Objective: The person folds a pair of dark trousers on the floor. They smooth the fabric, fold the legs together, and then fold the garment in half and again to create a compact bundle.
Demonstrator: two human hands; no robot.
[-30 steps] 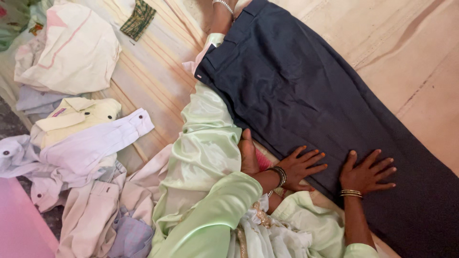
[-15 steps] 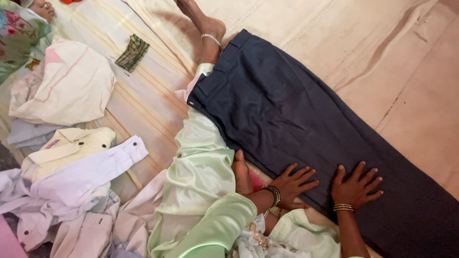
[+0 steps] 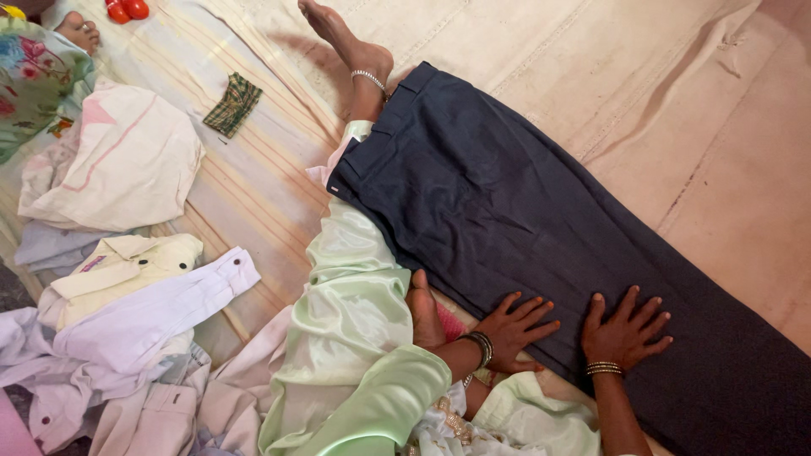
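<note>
A pair of dark navy trousers lies flat on a pale striped sheet, waistband toward the top, legs running to the lower right. My left hand rests palm down on the near edge of the trousers, fingers spread. A little to the right, my right hand presses flat on the same cloth, fingers spread too. Both wrists carry bangles. My leg in light green satin stretches out beside the trousers, and my bare foot with an anklet lies at the top.
A heap of white and cream shirts lies at the lower left. A folded white cloth and a small green checked cloth sit at the upper left. Another person's foot and floral cloth show in the top-left corner.
The view has tilted upward, showing more of my foot and the top of the sheet. Both hands stay flat on the trousers, in about the same spot on the cloth.
</note>
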